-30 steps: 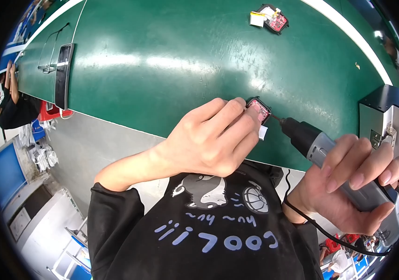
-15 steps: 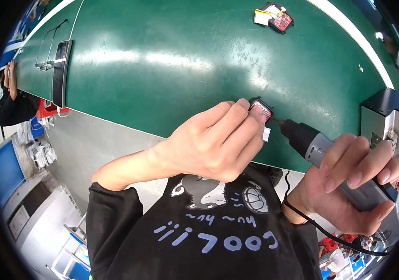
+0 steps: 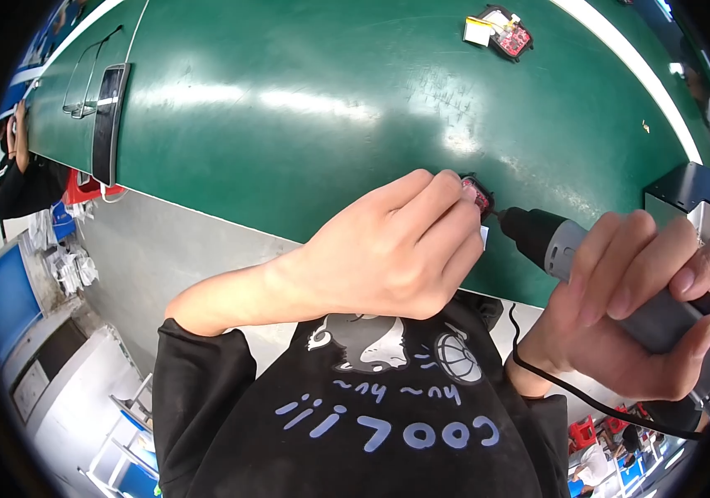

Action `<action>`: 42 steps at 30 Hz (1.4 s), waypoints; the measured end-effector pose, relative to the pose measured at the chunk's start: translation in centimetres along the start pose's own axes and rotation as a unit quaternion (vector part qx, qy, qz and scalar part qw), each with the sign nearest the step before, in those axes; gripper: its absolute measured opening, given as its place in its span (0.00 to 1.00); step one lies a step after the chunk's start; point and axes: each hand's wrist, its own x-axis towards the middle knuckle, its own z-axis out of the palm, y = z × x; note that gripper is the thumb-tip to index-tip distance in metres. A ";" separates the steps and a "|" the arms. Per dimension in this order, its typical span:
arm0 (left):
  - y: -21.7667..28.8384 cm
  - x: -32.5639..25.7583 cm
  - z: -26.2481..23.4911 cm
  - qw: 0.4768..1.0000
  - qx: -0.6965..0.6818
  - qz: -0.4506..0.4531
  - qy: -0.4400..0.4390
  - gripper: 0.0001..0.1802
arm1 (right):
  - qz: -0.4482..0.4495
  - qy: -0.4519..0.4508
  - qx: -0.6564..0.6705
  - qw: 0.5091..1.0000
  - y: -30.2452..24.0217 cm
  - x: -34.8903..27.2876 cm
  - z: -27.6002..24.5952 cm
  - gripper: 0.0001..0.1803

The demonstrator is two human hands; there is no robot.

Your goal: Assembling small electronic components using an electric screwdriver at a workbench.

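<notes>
My left hand (image 3: 396, 241) is closed on a small black device case with a red circuit board (image 3: 478, 194), at the near side of the green table. Its fingers hide much of the case. A bit of white (image 3: 485, 237) shows just below the case, beside those fingers. In my right hand (image 3: 641, 290) is a grey and black electric screwdriver (image 3: 561, 249), fingers wrapped round its body. The screwdriver points left, its thin bit at the right edge of the case; whether the bit touches a screw, I cannot tell. A black cable (image 3: 571, 398) crosses my right wrist.
At the far side of the green table (image 3: 289, 149) lies a similar open case (image 3: 511, 37) with a white block (image 3: 478, 31). A grey and black metal box (image 3: 691, 195) stands at the right. A dark, long flat device (image 3: 109, 124) lies at the left; another person's arm (image 3: 21, 141) shows beyond.
My left fingers now cover more of the case and its board. My right hand still holds the screwdriver with its bit by the case's right edge. The whole view has shifted slightly.
</notes>
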 end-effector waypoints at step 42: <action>1.1 -0.6 -0.1 0.999 -0.017 -0.048 0.009 0.07 | -0.065 -0.066 0.048 0.995 -2.1 1.8 0.5 0.37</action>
